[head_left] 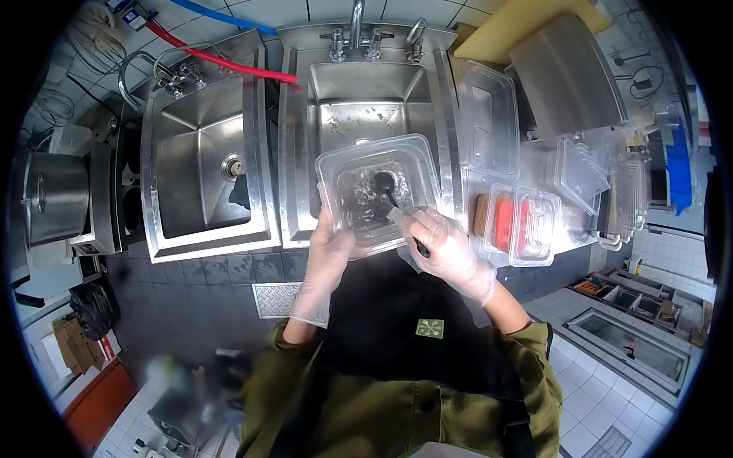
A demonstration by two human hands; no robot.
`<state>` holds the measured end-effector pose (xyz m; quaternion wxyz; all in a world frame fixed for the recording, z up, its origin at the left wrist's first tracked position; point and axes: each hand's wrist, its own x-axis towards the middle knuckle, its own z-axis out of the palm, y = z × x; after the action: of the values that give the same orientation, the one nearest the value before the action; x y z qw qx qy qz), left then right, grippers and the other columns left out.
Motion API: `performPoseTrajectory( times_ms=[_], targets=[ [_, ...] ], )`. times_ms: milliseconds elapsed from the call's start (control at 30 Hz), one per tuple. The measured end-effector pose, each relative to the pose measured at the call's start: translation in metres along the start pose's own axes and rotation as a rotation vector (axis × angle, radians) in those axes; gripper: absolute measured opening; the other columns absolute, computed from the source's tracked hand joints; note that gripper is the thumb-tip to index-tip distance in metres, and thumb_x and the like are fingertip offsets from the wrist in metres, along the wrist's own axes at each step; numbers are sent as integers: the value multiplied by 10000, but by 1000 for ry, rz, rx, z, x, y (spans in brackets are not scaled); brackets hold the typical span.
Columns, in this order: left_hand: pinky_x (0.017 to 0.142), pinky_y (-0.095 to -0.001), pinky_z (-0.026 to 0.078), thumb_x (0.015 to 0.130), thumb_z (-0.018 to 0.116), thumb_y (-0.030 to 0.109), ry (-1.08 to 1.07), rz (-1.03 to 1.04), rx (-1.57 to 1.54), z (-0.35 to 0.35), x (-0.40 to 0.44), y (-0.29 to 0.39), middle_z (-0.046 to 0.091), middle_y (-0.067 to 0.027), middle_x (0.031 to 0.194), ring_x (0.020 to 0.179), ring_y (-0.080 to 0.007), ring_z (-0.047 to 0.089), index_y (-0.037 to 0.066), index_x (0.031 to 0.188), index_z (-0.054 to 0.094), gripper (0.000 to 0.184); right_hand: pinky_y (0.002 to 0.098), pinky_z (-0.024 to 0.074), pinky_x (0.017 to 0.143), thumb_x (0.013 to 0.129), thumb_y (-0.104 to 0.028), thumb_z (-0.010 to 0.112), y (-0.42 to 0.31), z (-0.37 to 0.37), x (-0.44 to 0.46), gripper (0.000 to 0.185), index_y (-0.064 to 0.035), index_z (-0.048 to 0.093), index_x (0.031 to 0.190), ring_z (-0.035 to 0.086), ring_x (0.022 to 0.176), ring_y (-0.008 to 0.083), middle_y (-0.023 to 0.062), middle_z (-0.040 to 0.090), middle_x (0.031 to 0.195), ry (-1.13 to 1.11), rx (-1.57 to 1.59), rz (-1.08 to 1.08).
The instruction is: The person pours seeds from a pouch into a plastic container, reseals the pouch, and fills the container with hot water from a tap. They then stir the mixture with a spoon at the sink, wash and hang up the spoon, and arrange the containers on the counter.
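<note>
My left hand, in a clear plastic glove, grips the near left side of a clear plastic food container. The container is tilted above the near part of the middle sink, and its bottom looks wet or spotted. My right hand, gloved too, is closed around the handle of a black spoon. The spoon's rounded head is inside the container; whether it touches the bottom I cannot tell.
A second sink lies to the left, with a dark cloth at its edge. A red hose crosses above. On the right stand a large clear container, a red sponge, a smaller container and stacked clear containers.
</note>
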<state>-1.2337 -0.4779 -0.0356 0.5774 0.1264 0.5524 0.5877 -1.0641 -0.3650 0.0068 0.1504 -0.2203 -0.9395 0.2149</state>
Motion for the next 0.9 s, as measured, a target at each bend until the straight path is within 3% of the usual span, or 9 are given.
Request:
performPoseTrajectory(
  times_ms=[67,233,567,667,767,900],
  targets=[
    [715,-314,603,873,383,-49,9,62,48,-1,2,-5,546,-222,1275,820,-285,706,108,1529,106,729,351,560,705,723,34,675,-1,5,1,440,-31,622,1154,649,873,264,101,649,984,-6,17,-25],
    [713,-311,601,878,393,-45,6,79,65,-7,6,-16,577,-207,1238,822,-279,706,108,1527,116,722,336,566,652,698,-18,663,-6,11,-3,481,-25,578,1171,641,845,240,79,623,977,17,42,-175],
    [717,-310,597,899,418,-28,26,80,22,-4,0,-11,543,-204,1299,822,-285,707,119,1530,110,717,333,540,589,718,1,677,17,-5,-5,411,-34,602,1121,636,749,233,72,618,871,99,-41,-78],
    [725,-275,579,872,416,-76,25,-18,20,-4,2,-3,523,-141,1310,889,-210,681,121,1536,112,756,330,541,585,726,-2,682,10,-2,-1,397,-31,600,1114,640,756,231,69,623,867,93,-2,-95],
    [734,-307,589,898,432,-15,15,25,61,-7,5,-8,503,-182,1352,868,-271,704,124,1520,159,693,331,545,590,733,-7,682,-2,3,-1,383,-29,599,1107,645,764,231,66,631,866,70,26,-106],
    [759,-290,564,880,437,-32,34,102,49,-6,5,-13,550,-147,1282,938,-209,660,111,1517,192,697,325,551,607,745,-28,682,-12,15,-4,372,-23,595,1107,647,791,224,60,632,908,51,67,-127]
  ],
)
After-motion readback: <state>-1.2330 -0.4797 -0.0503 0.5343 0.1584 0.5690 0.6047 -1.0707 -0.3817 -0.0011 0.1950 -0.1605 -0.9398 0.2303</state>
